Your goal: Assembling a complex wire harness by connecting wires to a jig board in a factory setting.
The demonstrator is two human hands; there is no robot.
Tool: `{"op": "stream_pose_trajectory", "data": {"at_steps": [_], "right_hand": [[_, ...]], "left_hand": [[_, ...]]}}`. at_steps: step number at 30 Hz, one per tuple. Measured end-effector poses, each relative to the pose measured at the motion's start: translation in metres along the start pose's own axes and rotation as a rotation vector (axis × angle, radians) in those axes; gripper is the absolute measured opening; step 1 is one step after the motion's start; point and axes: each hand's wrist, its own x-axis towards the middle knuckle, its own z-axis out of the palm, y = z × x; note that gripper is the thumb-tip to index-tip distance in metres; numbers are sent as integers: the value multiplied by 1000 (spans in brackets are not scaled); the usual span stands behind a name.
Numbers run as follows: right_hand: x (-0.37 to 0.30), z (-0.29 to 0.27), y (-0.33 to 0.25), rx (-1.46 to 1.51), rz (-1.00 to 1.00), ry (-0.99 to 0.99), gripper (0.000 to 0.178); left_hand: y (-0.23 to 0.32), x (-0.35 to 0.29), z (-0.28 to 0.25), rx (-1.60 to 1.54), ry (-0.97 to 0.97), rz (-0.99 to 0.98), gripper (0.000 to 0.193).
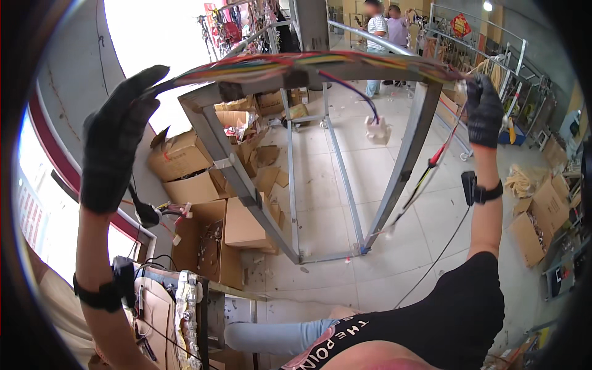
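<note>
A wire harness [345,59] of red, yellow, green and black wires is stretched across the top bar of a grey metal frame [206,132]. At its left end, my left hand [117,139], in a black glove, grips the bundle between fingers and thumb. My right hand [484,114], also in a black glove, is closed round the harness at the right end. From the middle of the bundle hangs a dark branch with a white connector [376,128]. A thinner branch with a red sleeve [436,157] dangles below my right hand. Another cable end with connectors [176,213] hangs below my left hand.
Cardboard boxes [197,237] stand at the left of the frame, and another open box [535,231] is at the right. A cluttered bench [157,308] is at lower left. Two people [377,31] stand far back near metal racks. Cables run from my wristbands.
</note>
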Motion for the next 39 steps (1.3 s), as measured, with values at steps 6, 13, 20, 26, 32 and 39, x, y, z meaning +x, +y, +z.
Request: {"op": "stream_pose_trajectory", "data": {"at_steps": [6,13,20,26,32,39], "right_hand": [[41,88,56,1336,337,-372,27],[-40,27,26,992,492,-193,33],[-131,-52,-105,481,136,-82,21],[-200,-48,-186,1203,-111,-881,22],[-265,-62,-235,1100,-866,-1922,53],[-319,-72,-328,1511,-1153,-1798,55]], "left_hand": [[-170,75,35,-604,56,-144,24],[-251,2,135,-635,-1,-552,30],[-237,-56,180,-1075,192,-799,27],[-191,-110,155,-458,-177,-593,49],[-122,-176,31,-205,206,-860,68],[-12,-375,-285,295,459,-812,56]]}}
